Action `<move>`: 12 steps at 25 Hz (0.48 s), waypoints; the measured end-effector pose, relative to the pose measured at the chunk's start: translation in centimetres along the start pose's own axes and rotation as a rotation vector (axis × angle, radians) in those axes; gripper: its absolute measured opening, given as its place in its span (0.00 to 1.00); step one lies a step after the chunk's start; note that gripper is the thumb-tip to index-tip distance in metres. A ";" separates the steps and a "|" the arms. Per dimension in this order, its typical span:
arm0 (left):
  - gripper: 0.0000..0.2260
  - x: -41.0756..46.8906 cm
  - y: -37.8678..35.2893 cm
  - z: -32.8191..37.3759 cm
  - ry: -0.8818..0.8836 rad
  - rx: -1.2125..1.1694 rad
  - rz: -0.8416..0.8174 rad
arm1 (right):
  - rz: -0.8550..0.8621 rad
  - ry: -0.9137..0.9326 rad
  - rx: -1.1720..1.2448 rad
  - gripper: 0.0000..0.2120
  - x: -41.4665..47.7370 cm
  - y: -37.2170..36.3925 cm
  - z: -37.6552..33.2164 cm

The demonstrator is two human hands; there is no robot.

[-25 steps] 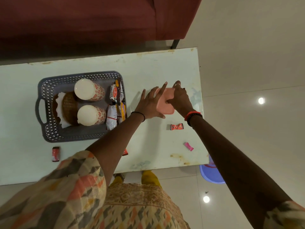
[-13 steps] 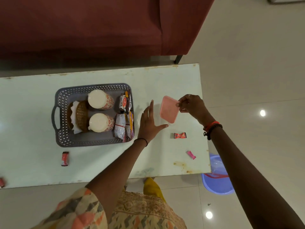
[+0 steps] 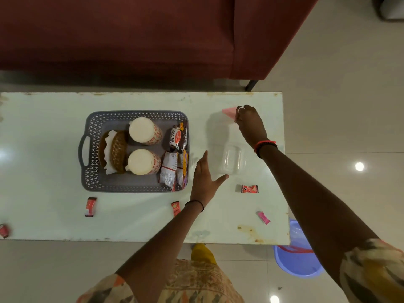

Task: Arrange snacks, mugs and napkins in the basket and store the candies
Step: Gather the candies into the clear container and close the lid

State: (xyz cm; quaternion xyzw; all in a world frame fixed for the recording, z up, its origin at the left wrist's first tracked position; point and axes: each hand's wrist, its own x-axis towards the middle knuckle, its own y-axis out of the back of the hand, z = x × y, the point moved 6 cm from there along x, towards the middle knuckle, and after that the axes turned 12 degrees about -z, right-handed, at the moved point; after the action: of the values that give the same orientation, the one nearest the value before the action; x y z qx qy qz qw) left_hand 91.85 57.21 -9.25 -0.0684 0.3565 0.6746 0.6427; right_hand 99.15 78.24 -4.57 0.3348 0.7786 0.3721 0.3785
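Right hand [image 3: 249,121] outstretched, pinching pink lid [image 3: 229,112], left hand [image 3: 204,178] flat, fingers spread, beside clear container [image 3: 232,159]

A pale table [image 3: 54,132] carries a grey basket [image 3: 91,178] left of its middle and a clear container [image 3: 232,159] toward the right edge. Wrapped candies lie scattered along the near edge: red ones [image 3: 90,206] [image 3: 176,208] [image 3: 249,188] [image 3: 4,230] and a pink one [image 3: 263,217] near the right corner.

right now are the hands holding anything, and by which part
The right hand grips the pink lid by its right edge. The left hand is open, holding nothing.
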 end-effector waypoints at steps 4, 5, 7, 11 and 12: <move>0.42 -0.1 0.3 -0.8 -0.011 0.020 -0.022 | -0.174 -0.004 -0.093 0.11 1.2 -2.9 1.2; 0.42 -0.2 0.3 -1.2 0.003 0.019 -0.028 | -0.174 -0.009 -0.079 0.11 1.2 -3.1 1.3; 0.41 -0.7 0.3 -1.7 0.040 0.022 -0.051 | -0.133 -0.037 -0.035 0.10 0.4 -2.8 1.6; 0.38 -2.8 -0.2 -2.2 0.075 0.068 -0.127 | -0.005 -0.234 0.233 0.09 -4.5 -2.3 4.1; 0.36 -3.6 -0.3 -2.3 0.075 0.078 -0.140 | 0.044 -0.299 0.296 0.08 -6.5 -2.4 4.9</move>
State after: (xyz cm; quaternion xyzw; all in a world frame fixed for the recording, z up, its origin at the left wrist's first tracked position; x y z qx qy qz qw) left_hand 91.87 52.95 -9.10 -0.0934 0.4008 0.6106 0.6766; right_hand 105.82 73.44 -6.51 0.4551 0.7526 0.2080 0.4281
